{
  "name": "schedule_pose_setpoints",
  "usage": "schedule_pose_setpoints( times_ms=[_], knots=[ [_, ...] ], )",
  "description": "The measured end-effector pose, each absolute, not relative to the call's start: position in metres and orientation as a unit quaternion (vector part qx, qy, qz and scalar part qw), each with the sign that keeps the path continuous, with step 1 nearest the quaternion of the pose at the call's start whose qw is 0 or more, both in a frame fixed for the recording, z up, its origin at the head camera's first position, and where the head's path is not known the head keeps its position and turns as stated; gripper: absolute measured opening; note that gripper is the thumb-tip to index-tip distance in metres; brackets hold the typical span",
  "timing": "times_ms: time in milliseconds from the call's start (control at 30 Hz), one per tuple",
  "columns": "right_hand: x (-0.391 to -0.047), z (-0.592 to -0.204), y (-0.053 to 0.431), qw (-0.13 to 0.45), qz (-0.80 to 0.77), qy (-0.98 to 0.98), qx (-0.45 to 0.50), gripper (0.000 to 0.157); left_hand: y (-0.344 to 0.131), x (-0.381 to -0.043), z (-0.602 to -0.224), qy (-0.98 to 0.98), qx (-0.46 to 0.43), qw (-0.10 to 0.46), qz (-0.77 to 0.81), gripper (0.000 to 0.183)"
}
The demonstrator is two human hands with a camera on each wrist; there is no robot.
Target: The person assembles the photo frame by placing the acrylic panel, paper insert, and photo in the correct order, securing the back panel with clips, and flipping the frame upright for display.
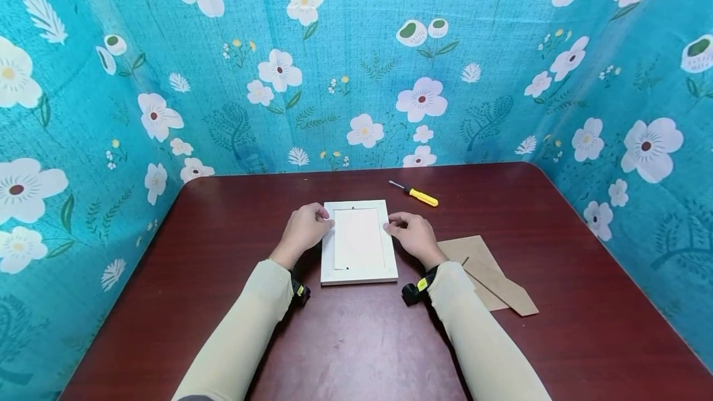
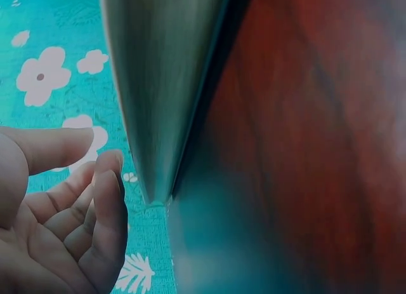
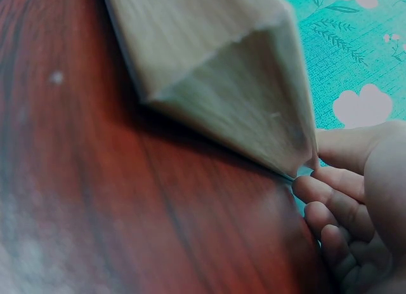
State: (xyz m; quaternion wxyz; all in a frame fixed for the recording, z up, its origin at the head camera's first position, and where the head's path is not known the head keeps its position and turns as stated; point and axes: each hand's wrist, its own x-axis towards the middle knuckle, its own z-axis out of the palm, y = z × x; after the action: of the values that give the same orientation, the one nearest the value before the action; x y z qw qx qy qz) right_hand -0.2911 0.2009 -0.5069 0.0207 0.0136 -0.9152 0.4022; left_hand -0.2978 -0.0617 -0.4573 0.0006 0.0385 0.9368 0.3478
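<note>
A white picture frame point(image 1: 359, 280) lies on the table, its inner panel point(image 1: 359, 240) plain white with small dark tabs at top and bottom. At its left edge is my left hand point(image 1: 305, 228); in the left wrist view its thumb and fingers point(image 2: 109, 199) are loosely bent, with a gap between them and the frame's side point(image 2: 158, 84). My right hand point(image 1: 413, 234) holds the right edge. Seen from the right wrist, the thumb point(image 3: 346, 147) meets the frame's upper edge point(image 3: 209, 46) while the fingertips sit low by its far corner.
Behind the frame lies a screwdriver point(image 1: 423, 197) with a yellow handle. A brown backing board point(image 1: 481, 249) with an angled stand leg point(image 1: 504, 289) is to the right, partly behind my right forearm. Blue flowered cloth point(image 1: 345, 79) surrounds the dark red table point(image 1: 223, 221).
</note>
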Motion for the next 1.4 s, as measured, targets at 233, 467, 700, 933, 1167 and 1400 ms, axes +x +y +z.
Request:
schedule_pose_setpoints(
  times_ms=[233,467,700,933,1167,1400],
  knots=[
    [-0.288,-0.508,0.199,0.023,0.400,-0.916,0.012,0.035,-0.066,-0.303,-0.460,0.929,0.030,0.005,0.369,0.018],
    [-0.288,-0.514,0.200,0.028,0.399,-0.916,0.010,0.034,-0.069,-0.311,-0.468,0.915,0.028,0.010,0.402,0.019],
    [-0.289,-0.511,0.200,0.025,0.398,-0.917,0.008,0.034,-0.071,-0.320,-0.471,0.900,0.028,0.001,0.434,0.018],
    [-0.290,-0.510,0.199,0.023,0.406,-0.914,0.013,0.035,-0.076,-0.327,-0.478,0.891,0.002,0.006,0.454,0.025],
    [-0.292,-0.510,0.199,0.027,0.405,-0.914,0.010,0.033,-0.081,-0.333,-0.486,0.883,-0.014,0.035,0.468,0.033],
    [-0.291,-0.508,0.200,0.035,0.401,-0.915,0.016,0.032,-0.081,-0.331,-0.487,0.889,-0.021,0.060,0.454,0.037]
  ],
)
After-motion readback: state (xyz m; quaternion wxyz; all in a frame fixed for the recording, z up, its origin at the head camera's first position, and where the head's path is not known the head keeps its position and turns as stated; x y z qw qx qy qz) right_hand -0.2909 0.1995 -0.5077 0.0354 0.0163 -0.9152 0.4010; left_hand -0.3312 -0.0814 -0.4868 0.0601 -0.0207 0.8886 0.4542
